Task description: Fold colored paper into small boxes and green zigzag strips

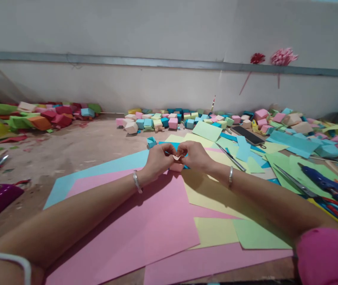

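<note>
While the left hand (pixel 159 161) and right hand (pixel 197 156) together pinch a small pale-pink folded-paper piece (pixel 176 168) over a broad pink paper sheet (pixel 157 215), light, even pressure should keep its folds crisp.

Left hand (pixel 159 161) and right hand (pixel 196 155) pinch close together, fingers (pixel 169 149) curled.

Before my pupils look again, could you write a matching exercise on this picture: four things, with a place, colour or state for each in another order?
Things:
1. Pale pink paper piece
2. Phone
3. Scissors
4. Red flower

Descriptions:
A. up at the grey rail
B. red-handled
C. in the grip of left hand and right hand
D. dark, lying flat

Pairs: 1-C, 2-D, 3-B, 4-A
</note>
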The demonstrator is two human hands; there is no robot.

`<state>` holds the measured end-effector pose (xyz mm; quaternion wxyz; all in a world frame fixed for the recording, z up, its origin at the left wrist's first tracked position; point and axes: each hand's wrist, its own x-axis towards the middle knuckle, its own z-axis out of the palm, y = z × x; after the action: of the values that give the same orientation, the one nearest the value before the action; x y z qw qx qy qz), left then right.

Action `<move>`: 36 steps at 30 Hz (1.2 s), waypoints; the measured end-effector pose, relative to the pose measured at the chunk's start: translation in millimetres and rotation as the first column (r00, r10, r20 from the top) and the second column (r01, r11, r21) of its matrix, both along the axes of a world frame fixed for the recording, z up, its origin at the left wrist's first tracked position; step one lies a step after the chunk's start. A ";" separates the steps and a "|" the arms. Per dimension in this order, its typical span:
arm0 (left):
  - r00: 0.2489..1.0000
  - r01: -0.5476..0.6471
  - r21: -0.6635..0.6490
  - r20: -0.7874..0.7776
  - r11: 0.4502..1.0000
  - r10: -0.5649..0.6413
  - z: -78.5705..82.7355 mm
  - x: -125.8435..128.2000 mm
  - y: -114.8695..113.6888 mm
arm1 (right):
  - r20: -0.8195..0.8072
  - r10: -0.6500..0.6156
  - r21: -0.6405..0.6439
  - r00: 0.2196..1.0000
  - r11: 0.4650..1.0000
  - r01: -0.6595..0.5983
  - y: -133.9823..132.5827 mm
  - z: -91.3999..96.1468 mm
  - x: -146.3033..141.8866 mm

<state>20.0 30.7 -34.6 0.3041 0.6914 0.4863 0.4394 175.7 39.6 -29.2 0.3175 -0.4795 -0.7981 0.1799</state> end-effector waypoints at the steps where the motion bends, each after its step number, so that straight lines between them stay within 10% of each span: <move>1: 1.000 -0.001 0.000 -0.003 1.000 0.001 -1.3 -0.2 0.4 | 0.025 0.027 -0.025 0.999 0.999 -0.026 0.2 3.6 1.4; 22: 0.989 -0.006 0.124 -0.148 0.992 0.024 3.1 3.3 -11.1 | 0.287 0.064 -0.150 0.956 0.988 -0.022 -5.8 33.0 7.3; 36: 0.996 0.064 -0.041 -0.064 0.997 -0.066 6.6 1.7 -4.7 | 0.503 -0.072 0.073 0.861 0.997 0.041 -11.7 23.2 -1.1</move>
<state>21.7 26.1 -28.0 0.3157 0.7147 0.4818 0.3967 174.6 27.9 -5.9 0.1169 -0.5234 -0.8439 0.0151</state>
